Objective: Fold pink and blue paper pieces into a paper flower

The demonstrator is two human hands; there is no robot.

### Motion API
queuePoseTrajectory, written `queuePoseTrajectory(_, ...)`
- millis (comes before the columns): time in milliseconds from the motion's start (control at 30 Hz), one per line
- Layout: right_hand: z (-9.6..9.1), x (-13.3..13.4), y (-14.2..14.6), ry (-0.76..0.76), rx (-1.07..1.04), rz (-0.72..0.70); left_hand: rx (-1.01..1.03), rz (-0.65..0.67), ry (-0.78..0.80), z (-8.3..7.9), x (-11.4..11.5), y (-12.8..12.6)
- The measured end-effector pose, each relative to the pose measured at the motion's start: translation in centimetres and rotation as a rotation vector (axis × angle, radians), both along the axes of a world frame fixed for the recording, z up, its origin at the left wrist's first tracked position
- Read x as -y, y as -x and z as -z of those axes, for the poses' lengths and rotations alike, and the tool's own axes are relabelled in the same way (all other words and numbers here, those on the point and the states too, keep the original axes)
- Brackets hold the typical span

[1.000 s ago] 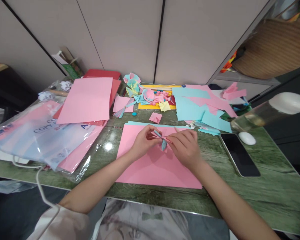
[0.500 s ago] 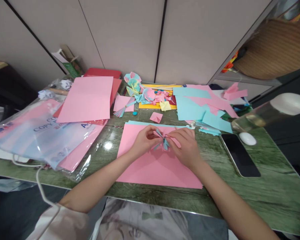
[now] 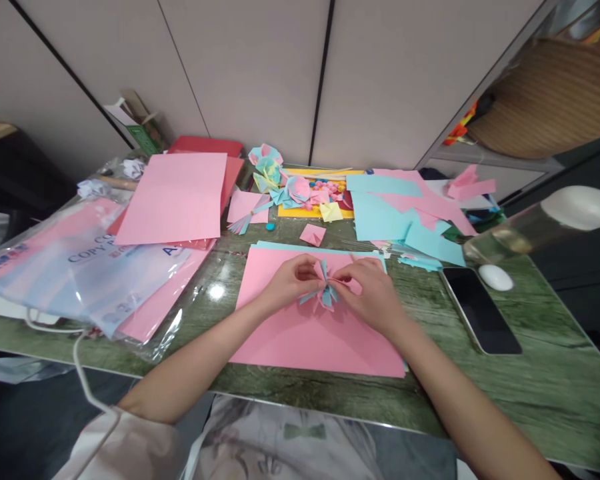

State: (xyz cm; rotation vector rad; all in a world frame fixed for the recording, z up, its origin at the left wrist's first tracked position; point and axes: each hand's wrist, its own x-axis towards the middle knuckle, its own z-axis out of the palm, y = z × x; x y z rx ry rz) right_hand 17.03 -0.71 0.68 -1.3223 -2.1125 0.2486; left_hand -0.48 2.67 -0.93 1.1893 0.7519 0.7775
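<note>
Pink-and-blue paper piece is being pinched from both sides

The left hand is gripping its left side between thumb and fingers, while the right hand is nipping it near the middle from the right. The piece is sitting directly between the two sets of fingertips, its narrow strips fanning outward, over the upper part of a pink sheet; whether it is touching that sheet, I cannot tell. The step in hand seems to be shaping these strips. The next move is probably calling for a light, steady hold at the centre, since the thin paper looks easy to crease.

Just beyond the hands, a folded pink square is lying on the green surface. Farther back, a bundle of strips and a folded yellow piece are resting. Out to the right, a phone is lying flat; to the left, a clear plastic pack is spreading across the surface.
</note>
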Motion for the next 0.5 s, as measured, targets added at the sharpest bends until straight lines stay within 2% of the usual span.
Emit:
queuePoseTrajectory(300, -0.14, -0.09, 0.19, -0.010, 0.016, 0.025, -0.002, 0.000, -0.021, 0.37, -0.11, 0.06)
queuePoseTrajectory(500, 0.17, 0.18, 0.25, -0.084, 0.019, 0.018, 0.016, -0.011, -0.098, 0.93, -0.28, 0.06)
